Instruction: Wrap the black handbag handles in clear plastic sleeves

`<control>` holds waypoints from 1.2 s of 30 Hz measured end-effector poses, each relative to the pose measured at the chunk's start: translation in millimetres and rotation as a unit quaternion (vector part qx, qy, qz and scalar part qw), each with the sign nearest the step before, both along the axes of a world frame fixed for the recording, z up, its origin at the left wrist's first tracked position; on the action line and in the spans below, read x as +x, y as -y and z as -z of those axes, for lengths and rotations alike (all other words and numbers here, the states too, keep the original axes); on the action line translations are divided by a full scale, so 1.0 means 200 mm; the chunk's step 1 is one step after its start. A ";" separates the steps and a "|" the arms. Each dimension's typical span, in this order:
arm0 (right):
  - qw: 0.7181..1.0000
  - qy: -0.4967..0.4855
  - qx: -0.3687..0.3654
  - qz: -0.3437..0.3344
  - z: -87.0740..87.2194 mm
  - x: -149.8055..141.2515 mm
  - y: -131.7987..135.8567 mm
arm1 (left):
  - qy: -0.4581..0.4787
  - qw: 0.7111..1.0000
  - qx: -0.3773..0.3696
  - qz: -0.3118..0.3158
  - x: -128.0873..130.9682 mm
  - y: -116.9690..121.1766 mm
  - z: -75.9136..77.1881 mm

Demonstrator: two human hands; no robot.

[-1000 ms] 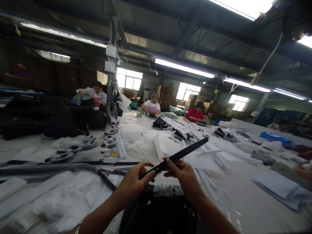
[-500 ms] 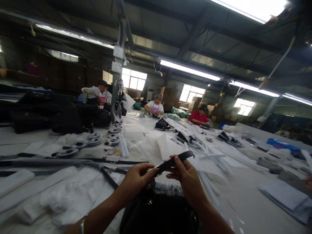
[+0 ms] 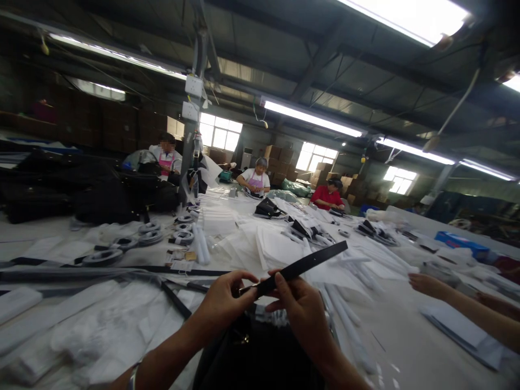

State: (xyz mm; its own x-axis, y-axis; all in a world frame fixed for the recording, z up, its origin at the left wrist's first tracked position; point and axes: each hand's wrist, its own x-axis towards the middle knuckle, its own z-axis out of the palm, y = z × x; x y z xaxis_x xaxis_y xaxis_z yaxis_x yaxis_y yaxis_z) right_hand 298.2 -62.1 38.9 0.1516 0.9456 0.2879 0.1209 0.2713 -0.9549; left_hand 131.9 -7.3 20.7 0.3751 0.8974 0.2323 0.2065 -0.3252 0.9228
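A black strap (image 3: 312, 260) slants up to the right between my hands, its free end pointing away over the table. My left hand (image 3: 227, 295) is closed on the strap's lower end, where a small metal buckle partly shows. Farther along, my right hand (image 3: 294, 300) pinches the strap between thumb and fingers. Below both hands stands a black bag (image 3: 255, 352) with a small gold-coloured fitting on its front. Crinkled clear wrapping (image 3: 268, 314) covers something at the bag's top, partly hidden by my right hand.
White padding pieces (image 3: 81, 325) lie at left, beside long black straps (image 3: 122, 269) and wrapped rolls (image 3: 150, 237). White sheets (image 3: 280, 249) cover the middle. A co-worker's hand (image 3: 426, 284) reaches in from the right, above folded sheets (image 3: 463, 330). A post (image 3: 189, 141) rises behind; several people work beyond.
The strap's free end, curled over before, is now straight and extends farther right and up. A co-worker's arms have come in at the right. The view has shifted slightly.
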 end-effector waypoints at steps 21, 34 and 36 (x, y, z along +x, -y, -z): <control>0.943 -0.300 0.106 -0.100 -0.36 0.43 -0.11 | 0.143 0.974 -0.131 0.115 -0.12 0.01 -0.03; 0.916 0.362 -0.110 -0.136 -0.53 0.28 0.03 | 0.198 0.970 -0.116 0.081 -0.16 0.03 0.03; 0.886 0.428 -0.120 -0.130 -0.53 0.23 0.03 | 0.188 0.974 -0.113 0.064 -0.15 0.05 0.03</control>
